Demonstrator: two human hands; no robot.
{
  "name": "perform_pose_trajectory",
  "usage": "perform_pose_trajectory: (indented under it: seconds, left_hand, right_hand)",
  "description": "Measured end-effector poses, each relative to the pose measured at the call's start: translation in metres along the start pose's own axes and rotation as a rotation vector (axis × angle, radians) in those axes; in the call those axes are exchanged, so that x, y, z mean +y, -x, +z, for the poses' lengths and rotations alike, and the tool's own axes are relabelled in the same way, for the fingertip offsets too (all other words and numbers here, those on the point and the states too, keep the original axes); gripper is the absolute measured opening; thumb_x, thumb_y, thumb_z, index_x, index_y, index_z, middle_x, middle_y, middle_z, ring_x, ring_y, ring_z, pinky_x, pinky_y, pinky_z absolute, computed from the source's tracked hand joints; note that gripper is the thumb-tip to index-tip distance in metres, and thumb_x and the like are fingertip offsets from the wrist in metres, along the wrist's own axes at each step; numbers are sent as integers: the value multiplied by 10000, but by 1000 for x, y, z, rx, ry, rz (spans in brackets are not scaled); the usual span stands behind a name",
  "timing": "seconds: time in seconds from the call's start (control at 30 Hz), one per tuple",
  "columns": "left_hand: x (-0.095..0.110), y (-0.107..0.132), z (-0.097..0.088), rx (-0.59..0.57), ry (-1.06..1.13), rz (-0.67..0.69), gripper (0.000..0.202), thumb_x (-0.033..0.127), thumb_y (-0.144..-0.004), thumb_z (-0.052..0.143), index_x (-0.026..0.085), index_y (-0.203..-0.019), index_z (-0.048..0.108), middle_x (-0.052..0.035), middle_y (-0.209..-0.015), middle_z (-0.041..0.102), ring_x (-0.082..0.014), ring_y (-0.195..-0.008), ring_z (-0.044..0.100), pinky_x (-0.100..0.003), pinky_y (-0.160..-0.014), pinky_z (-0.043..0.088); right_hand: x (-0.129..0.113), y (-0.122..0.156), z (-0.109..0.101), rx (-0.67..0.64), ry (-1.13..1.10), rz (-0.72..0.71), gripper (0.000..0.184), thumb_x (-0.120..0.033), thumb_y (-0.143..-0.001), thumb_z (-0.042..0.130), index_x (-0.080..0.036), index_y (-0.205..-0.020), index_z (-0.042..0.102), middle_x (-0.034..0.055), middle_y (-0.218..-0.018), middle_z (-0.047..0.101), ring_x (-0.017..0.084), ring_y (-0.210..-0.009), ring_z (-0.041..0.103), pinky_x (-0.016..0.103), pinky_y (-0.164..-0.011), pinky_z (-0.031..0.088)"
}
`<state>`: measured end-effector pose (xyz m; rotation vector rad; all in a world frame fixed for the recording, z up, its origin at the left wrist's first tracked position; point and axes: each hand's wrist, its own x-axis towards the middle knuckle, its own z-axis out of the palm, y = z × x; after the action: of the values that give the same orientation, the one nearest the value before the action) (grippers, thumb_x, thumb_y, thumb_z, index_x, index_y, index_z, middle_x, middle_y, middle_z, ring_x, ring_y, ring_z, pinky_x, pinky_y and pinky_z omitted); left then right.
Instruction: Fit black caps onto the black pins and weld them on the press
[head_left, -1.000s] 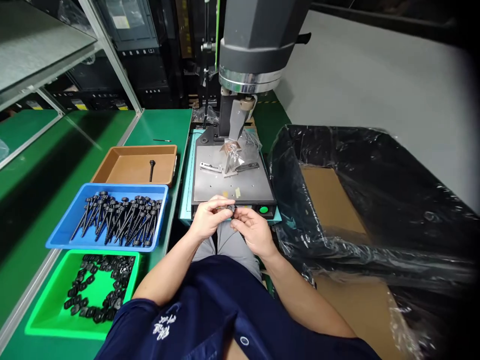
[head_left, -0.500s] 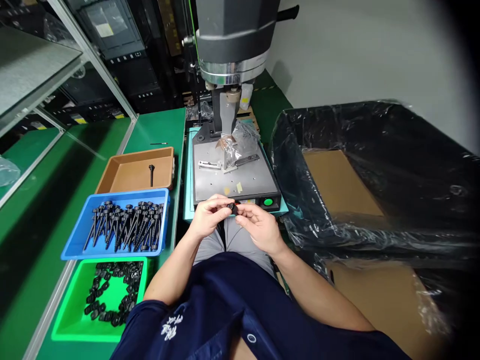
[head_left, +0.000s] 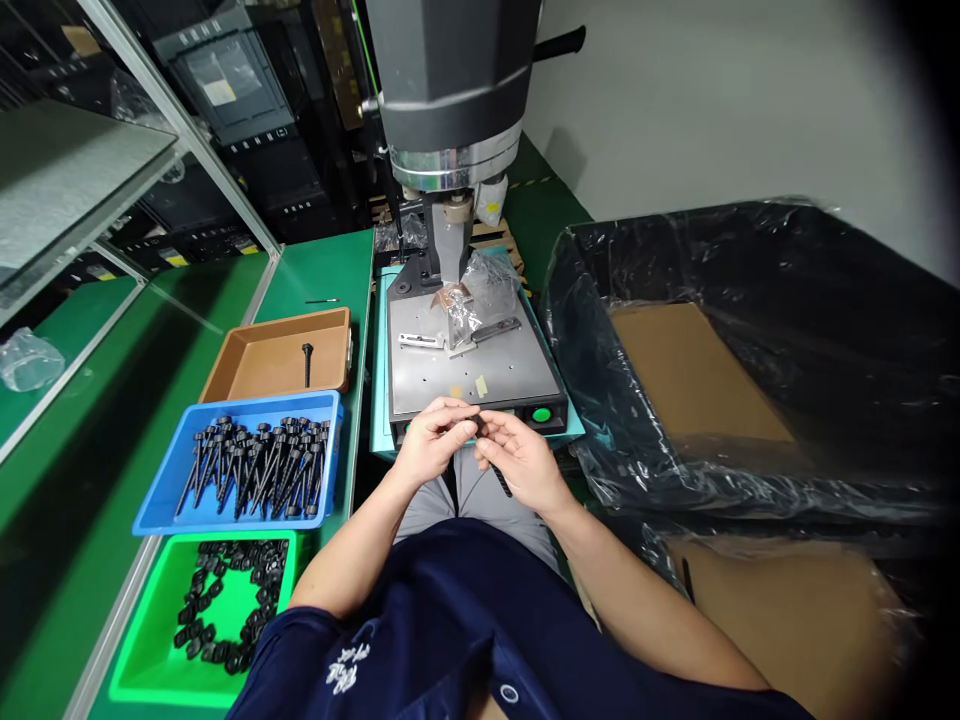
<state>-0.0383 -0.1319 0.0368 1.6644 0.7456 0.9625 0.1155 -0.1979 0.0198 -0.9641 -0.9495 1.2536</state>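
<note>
In front of the machine's base, my left hand [head_left: 429, 445] and my right hand [head_left: 525, 462] meet, each with its fingers closed on a black knob-headed bolt [head_left: 504, 484]. Its dark shank pokes out below my right fingers, while fingertips mostly cover the head. To the left, a blue tray [head_left: 148, 520] holds many similar black knob-headed bolts [head_left: 259, 460]. Nearer to me, a green bin [head_left: 127, 640] contains loose small black knobs [head_left: 232, 655]. A single bolt [head_left: 307, 365] lies in the brown tray [head_left: 247, 355] farther back.
A press-like machine [head_left: 450, 90] stands ahead, its metal base plate [head_left: 442, 383] carrying small metal fixtures and clear plastic. A green button [head_left: 541, 414] is on the base's front. At right sits a large container lined with black plastic [head_left: 750, 250], with cardboard [head_left: 697, 370] inside.
The bolt has turned in my fingers: its shank now shows below my right hand, and its head is more covered. The whole view has shifted slightly.
</note>
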Motion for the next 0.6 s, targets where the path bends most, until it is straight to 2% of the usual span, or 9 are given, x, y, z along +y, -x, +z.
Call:
perform_pose_trajectory:
  seconds: [0.17,0.3,0.37,0.47,0.6]
  left_hand:
    - [-18,-4,7,36,-90,-5,314,392,-907,614,203,-1127,733,-112,-1161,653,-210,-1058,632,-373,-937,518]
    - [-31,-17,5,-10,-123,-10,340,397,-929,573,198,-1171,706,-120,-1217,637,-225,-1158,594,-395,-1011,478]
    - [-38,-31,-2,50,-136,-30,357,412,-923,579,204,-1194,683,-119,-1258,615,-226,-1165,585,-400,-1006,477]
    - [-47,-61,-18,192,-55,-109,392,459,-894,601,206,-1189,646,-117,-1273,596,-216,-1077,618,-375,-889,527]
    - [-47,-102,-41,206,89,-141,401,494,-829,666,199,-1098,623,-108,-1291,577,-201,-1019,643,-326,-793,544]
  right_hand:
    - [10,-13,-7,9,-116,102,343,-434,-845,702,-198,-1088,646,21,-770,634,148,-651,606,272,-543,494]
    - [19,-30,-11,52,-251,217,368,-451,-766,772,-189,-996,655,17,-776,636,118,-600,561,235,-498,424]
    - [24,-43,-15,80,-263,262,426,-458,-713,806,-177,-999,663,24,-783,645,104,-574,536,226,-482,392]
    - [31,-68,-22,129,-253,300,488,-475,-653,828,-169,-999,672,29,-789,649,106,-571,532,238,-490,395]
    - [37,-109,-29,165,-294,263,473,-437,-582,859,-197,-929,645,-3,-745,631,123,-616,560,262,-566,444]
